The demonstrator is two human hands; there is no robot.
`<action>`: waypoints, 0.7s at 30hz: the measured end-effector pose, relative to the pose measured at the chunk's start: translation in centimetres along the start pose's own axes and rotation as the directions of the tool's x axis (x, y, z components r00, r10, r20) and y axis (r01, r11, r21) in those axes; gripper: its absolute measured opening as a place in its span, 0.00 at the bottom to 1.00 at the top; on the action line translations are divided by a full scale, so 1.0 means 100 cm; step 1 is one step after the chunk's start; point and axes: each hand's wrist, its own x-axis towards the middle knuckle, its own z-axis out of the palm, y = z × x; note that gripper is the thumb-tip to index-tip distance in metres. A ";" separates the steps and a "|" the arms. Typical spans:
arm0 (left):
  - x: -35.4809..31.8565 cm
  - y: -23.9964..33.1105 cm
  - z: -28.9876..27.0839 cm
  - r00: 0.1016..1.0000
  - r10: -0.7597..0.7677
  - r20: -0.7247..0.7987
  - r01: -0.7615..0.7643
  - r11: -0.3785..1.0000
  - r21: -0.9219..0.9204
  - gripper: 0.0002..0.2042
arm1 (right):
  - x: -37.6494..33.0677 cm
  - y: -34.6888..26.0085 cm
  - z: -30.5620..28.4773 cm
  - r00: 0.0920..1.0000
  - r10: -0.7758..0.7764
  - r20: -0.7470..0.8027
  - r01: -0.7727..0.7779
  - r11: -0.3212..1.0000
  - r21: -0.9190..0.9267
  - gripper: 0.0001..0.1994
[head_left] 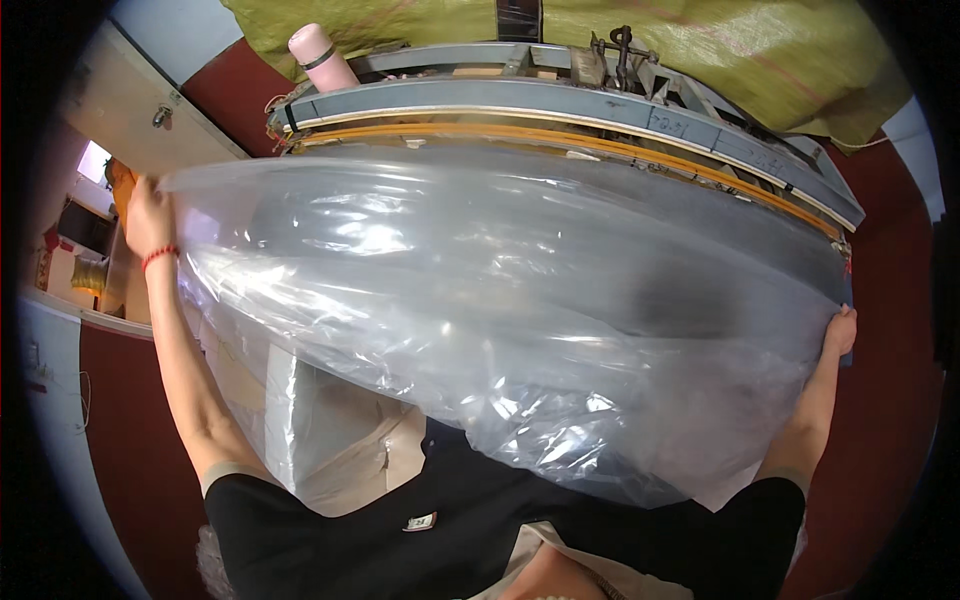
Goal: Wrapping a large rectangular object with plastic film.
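Note:
A wide sheet of clear plastic film (400,270) is stretched between my two hands, shiny and creased, sagging toward my chest. At the far left, my left hand (152,218) is closed on one end of it, a red bead bracelet on the wrist. Out at the right, my right hand (842,330) grips the opposite end beside the machine's corner. Both arms are spread wide. Beyond the film lies a long metal machine frame (450,98) with an orange strip (480,136) along it. The film covers much of the machine's near side.
A pink bottle (322,58) stands at the frame's back left. Yellow-green woven sheeting (700,60) hangs behind. A metal clamp (622,55) rises from the back of the frame. To the left is a pale door (140,85) with a lock. Grey and brown sheets (340,430) lie below the film.

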 end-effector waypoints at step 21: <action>-0.145 0.211 0.126 0.635 0.688 0.351 -0.310 0.643 -0.700 0.28 | 0.006 0.015 0.005 1.000 0.014 -0.022 -0.011 0.993 0.119 0.20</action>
